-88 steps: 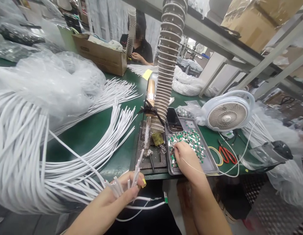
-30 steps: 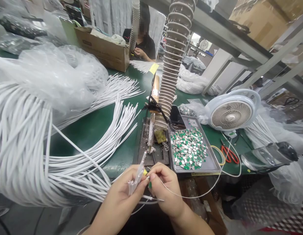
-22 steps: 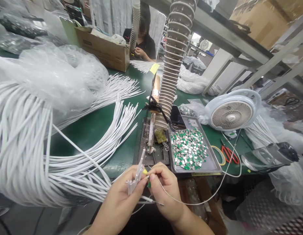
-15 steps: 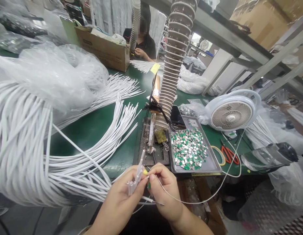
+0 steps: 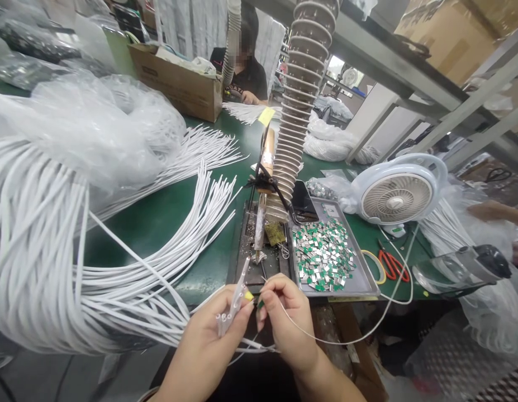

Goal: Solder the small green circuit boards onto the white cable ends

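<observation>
My left hand (image 5: pixel 212 324) is closed around several white cables (image 5: pixel 231 312), their cut ends fanned out above the thumb. A small yellow piece (image 5: pixel 248 295) shows at its fingertips. My right hand (image 5: pixel 290 324) pinches a thin solder wire (image 5: pixel 326 339), which loops off to the right. A small green piece (image 5: pixel 260 305) sits by the right fingers; whether it is held cannot be made out. Just beyond both hands, a wooden-handled soldering iron (image 5: pixel 267 153) is fixed tip down over a dark stand (image 5: pixel 245 245) with a yellowish sponge (image 5: pixel 275 233).
Right of the stand lies a metal tray (image 5: pixel 365 279) of small green-and-silver connectors (image 5: pixel 323 254). Beyond are a fan (image 5: pixel 395 195), tape roll (image 5: pixel 374 265) and red-handled pliers (image 5: pixel 393 265). A ribbed hose (image 5: pixel 303 100) hangs overhead. Bundled white cables (image 5: pixel 36 234) cover the left. A co-worker (image 5: pixel 246 78) sits opposite.
My right hand has drawn slightly up and right, away from the left fingertips, leaving a small gap. The left hand stays nearly still. Another person's arm now shows at the far right.
</observation>
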Motion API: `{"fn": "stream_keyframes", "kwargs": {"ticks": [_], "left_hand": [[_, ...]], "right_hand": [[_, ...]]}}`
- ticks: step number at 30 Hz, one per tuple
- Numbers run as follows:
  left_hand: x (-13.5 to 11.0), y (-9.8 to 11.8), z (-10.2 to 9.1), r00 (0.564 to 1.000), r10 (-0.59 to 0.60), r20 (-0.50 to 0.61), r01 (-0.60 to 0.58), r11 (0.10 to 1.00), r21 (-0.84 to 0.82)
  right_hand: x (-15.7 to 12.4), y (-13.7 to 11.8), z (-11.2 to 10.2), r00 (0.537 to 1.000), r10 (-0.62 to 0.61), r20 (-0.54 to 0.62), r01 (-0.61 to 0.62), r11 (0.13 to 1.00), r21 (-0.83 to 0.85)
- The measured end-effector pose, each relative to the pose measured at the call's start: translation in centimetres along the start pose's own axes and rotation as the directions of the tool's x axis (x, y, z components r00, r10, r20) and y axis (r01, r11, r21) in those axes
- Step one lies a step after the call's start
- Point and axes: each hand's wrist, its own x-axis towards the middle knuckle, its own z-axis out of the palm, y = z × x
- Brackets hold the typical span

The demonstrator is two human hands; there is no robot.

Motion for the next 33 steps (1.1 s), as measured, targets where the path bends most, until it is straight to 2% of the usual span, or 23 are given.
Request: {"fn": "stream_keyframes", "kwargs": {"ticks": [5,10,16,19,25,33], "left_hand": [[0.0,0.0,0.1,0.989,-0.121,-0.082,0.119,0.992,-0.03],[0.2,0.1,0.2,0.981,-0.165,-0.102,0.161,0.986,-0.046],[0.4,0.3,0.1,0.991,-0.116,-0.064,0.114,0.993,-0.041],[0.3,0.3,0.1,0.991,-0.122,-0.063,0.12,0.992,-0.035],[0.2,0.5,0.2,0.978,-0.172,-0.116,0.167,0.984,-0.059],[0.3,0.7,0.3,0.979,-0.188,-0.076,0.182,0.98,-0.081]], "right_hand": [[0.3,0.1,0.3,0.996,-0.051,-0.076,0.052,0.999,0.015],[0.1,1.0,0.1,0.98,-0.163,-0.114,0.148,0.98,-0.13],[0.4,0.7,0.7,0.978,-0.193,-0.083,0.186,0.979,-0.083],[0.3,0.4,0.8,0.974,-0.216,-0.075,0.206,0.971,-0.118],[0.1,0.2,0.1,0.919,-0.384,-0.092,0.35,0.9,-0.26],[0.2,0.1,0.4,0.87,-0.491,-0.037,0.457,0.834,-0.308]]}}
